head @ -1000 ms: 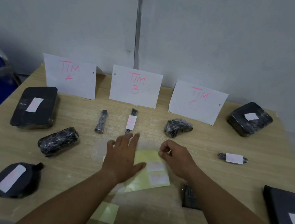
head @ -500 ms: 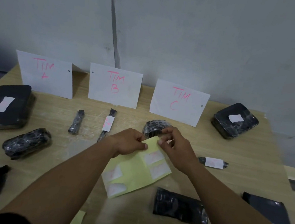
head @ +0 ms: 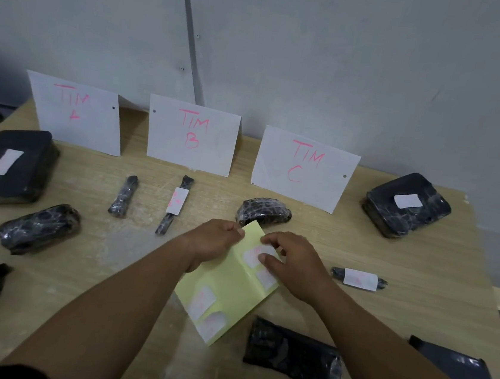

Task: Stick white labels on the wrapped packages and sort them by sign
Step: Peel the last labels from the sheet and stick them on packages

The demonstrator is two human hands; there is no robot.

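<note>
The far corner of the yellow backing sheet (head: 231, 287) was pinched by the left hand (head: 212, 238), and a white label (head: 254, 256) on its right part was nipped between thumb and forefinger of the right hand (head: 293, 263). Three more labels were carried on the sheet. A curved wrapped package (head: 264, 213) lay just beyond, before the TIM C sign (head: 304, 169). Bare table (head: 416, 302) was left toward the right edge.

L arm (head: 110, 313): dark sleeve (head: 12, 373) edge, btm frame | R arm (head: 380, 344): bare | L grip (head: 212, 238), R grip (head: 293, 263): bare
</note>
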